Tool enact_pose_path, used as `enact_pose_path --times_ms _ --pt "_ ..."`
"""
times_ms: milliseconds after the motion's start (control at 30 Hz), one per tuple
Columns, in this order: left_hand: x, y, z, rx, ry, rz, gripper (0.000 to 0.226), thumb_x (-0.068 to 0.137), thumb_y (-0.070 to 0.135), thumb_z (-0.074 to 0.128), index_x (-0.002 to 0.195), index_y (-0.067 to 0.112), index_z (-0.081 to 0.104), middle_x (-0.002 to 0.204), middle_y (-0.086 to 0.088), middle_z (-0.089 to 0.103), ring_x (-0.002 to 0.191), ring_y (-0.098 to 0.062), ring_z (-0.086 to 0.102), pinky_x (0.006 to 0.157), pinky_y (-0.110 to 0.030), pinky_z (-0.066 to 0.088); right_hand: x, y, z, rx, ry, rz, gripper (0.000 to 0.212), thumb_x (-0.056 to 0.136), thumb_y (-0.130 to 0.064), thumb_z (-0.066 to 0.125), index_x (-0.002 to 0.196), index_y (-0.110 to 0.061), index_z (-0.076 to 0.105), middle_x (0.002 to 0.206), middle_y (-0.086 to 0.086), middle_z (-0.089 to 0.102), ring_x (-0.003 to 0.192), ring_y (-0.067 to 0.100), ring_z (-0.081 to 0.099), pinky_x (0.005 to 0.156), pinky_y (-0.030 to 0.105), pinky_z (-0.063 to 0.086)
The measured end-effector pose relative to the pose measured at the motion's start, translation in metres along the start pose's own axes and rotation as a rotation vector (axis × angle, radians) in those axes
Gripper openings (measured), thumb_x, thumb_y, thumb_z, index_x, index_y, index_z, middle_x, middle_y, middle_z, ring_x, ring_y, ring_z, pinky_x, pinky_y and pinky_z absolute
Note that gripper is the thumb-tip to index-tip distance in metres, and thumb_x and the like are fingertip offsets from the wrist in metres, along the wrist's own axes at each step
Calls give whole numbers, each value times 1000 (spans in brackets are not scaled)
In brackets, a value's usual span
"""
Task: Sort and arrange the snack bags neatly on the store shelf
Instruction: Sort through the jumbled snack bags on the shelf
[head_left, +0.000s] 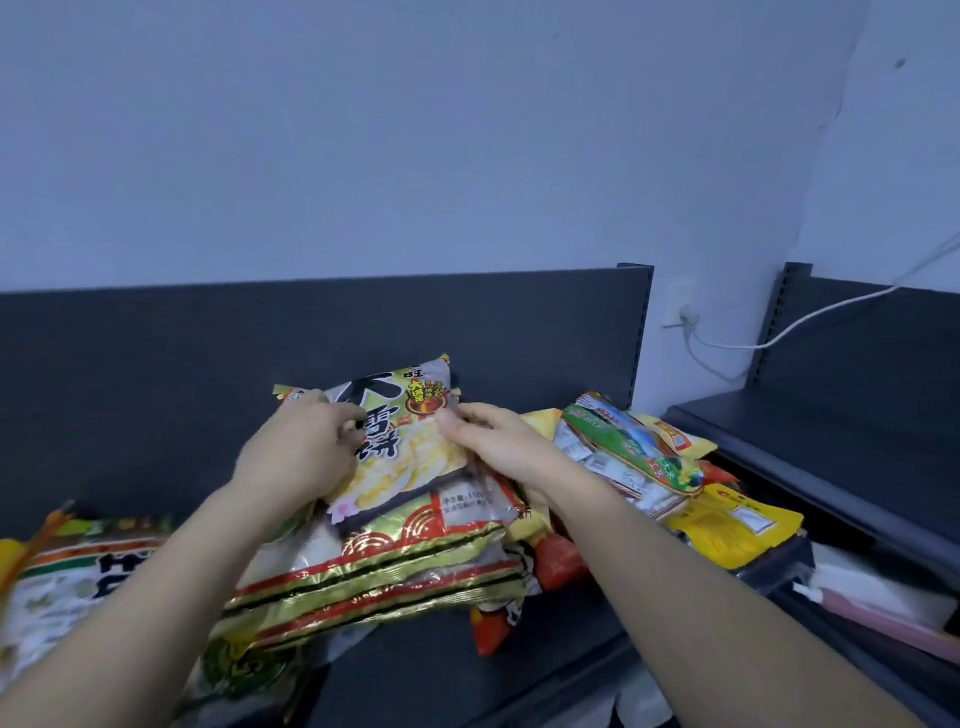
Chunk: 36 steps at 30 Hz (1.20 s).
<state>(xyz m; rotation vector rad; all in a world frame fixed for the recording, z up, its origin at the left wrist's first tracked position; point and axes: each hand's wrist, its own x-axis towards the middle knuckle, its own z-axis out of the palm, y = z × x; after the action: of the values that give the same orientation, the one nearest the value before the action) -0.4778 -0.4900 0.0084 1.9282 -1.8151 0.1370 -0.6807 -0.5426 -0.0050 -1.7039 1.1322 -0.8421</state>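
Backdrop: pale wall (415, 130) behind a dark grey shelf (467, 649) with an upright back panel (156, 364); a socket (688, 314) and a white cable (831, 309) sit to the right.
Fingers: those of the left hand (301, 452) curl over the left edge of the top bag; the right hand (493, 441) pinches its right edge, thumb on the front. Both sets are drawn in narrow, and both are holding.
Top bag (400, 441): green and yellow with big black characters, tilted up toward the back panel, its lower end lying on the pile at mid-shelf.
Under it: striped bag (395, 566) in red, gold and green, lying flat and touching the top bag.
Left of pile: white bag (78, 587) with dark letters, partly under the left forearm.
Right of pile: green bag (628, 452) askew over a yellow bag (727, 525); an orange bag (556, 561) pokes out below the right forearm.
Progress: early, I judge. The bags lie overlapped and crooked, with no rows formed, and only the top bag is in hand. Sorting by kind and lining up are both left to do.
Count: two hands; six bags I can tell apart, with corners of more hidden underneath; one socket; one cable.
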Motion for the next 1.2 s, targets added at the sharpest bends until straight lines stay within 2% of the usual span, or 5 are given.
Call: enact_pose_path --times_ms 133,533,933,1067,1200 --pt "-13 20 -8 -49 -141 -186 92 65 92 20 114 30 65 109 -3 47 121 -24 44 98 -41 43 -1 19 -26 -133 271 -103 36 95 -45 54 114 -17 66 109 -8 65 105 11 58 87 27 45" --pt "-31 54 16 1 -191 -190 125 44 98 21 151 35 18 159 5 16 146 -21 16 114 -55 22 -3 64 -47 162 52 431 46 92 -34 63 127 -8 47 127 13 53 112 33 56 68 39 59" --pt "-22 59 18 -200 -22 49 71 83 42 69 145 27 38 152 5 34 137 -12 35 109 -24 26 -6 12 -68 -238 566 -76 16 89 -10 56 91 -17 70 94 -4 68 87 17 60 72 24 43" --pt "-16 81 21 -654 -127 61 81 77 61 66 146 33 34 138 21 43 107 19 47 95 -14 35 -12 -15 -70 -95 629 -378 14 88 -10 62 83 -23 64 76 -14 61 73 6 57 71 21 46" --pt "3 79 27 -1170 -112 -181 97 61 88 50 135 24 45 126 9 60 116 -10 57 96 -31 44 -14 -12 -60 77 508 -463 23 87 -3 66 77 -24 63 72 -12 61 66 2 54 69 18 48"
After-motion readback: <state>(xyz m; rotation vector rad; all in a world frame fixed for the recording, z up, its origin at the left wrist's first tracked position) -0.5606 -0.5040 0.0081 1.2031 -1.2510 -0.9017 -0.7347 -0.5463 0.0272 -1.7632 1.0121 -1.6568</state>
